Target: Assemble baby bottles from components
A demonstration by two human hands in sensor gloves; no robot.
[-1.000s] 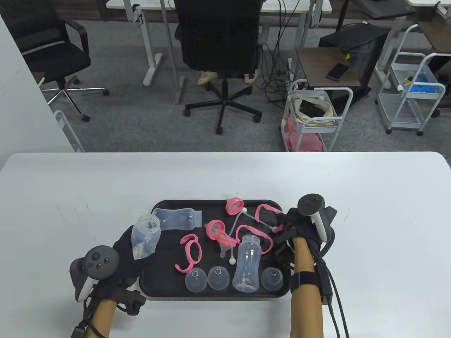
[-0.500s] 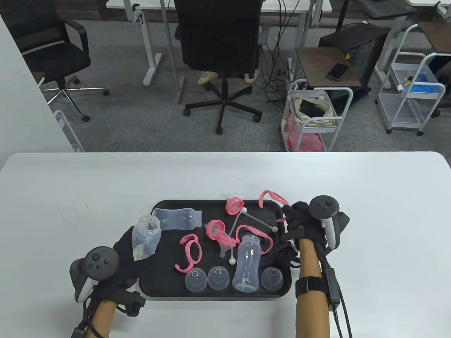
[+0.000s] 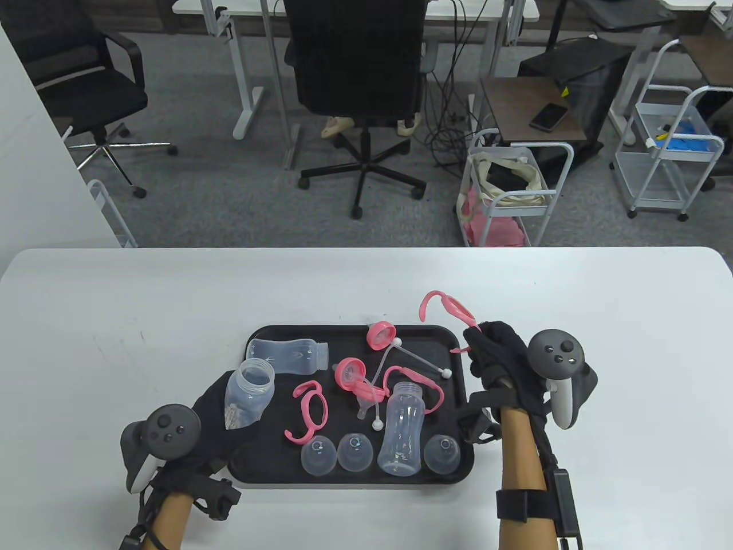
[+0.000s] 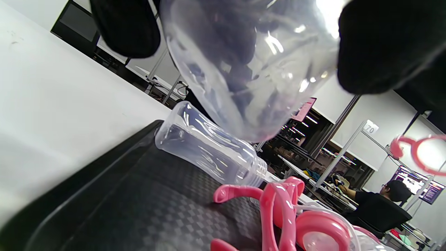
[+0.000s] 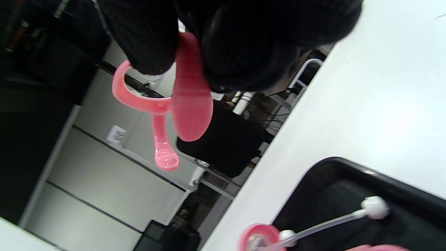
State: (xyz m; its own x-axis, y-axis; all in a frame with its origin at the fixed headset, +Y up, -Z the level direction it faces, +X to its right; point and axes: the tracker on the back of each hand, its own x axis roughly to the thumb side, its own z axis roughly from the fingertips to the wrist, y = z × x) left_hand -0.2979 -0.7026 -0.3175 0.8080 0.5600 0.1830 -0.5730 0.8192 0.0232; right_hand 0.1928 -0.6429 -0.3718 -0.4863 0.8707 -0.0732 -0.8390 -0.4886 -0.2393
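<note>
My left hand (image 3: 220, 421) grips a clear bottle body (image 3: 249, 391) tilted over the left end of the black tray (image 3: 260, 467); it fills the left wrist view (image 4: 244, 69). My right hand (image 3: 498, 358) holds a pink handle ring (image 3: 446, 309) lifted above the tray's far right corner; the right wrist view shows it pinched between the fingers (image 5: 181, 101). On the tray lie another clear bottle (image 3: 292, 355) on its side, an upright bottle (image 3: 402, 429), two more pink handle rings (image 3: 309, 409) (image 3: 413, 385), pink collars (image 3: 381, 335) (image 3: 349, 372), straws (image 3: 421, 360) and clear caps (image 3: 318, 456).
The white table (image 3: 114, 321) surrounds the tray, with bare surface to the left, right and far side. Office chairs, desks and wire carts stand on the floor beyond the table's far edge.
My right hand has lifted the pink handle ring off the tray and moved right and toward me. My left hand has shifted the clear bottle slightly right, over the tray.
</note>
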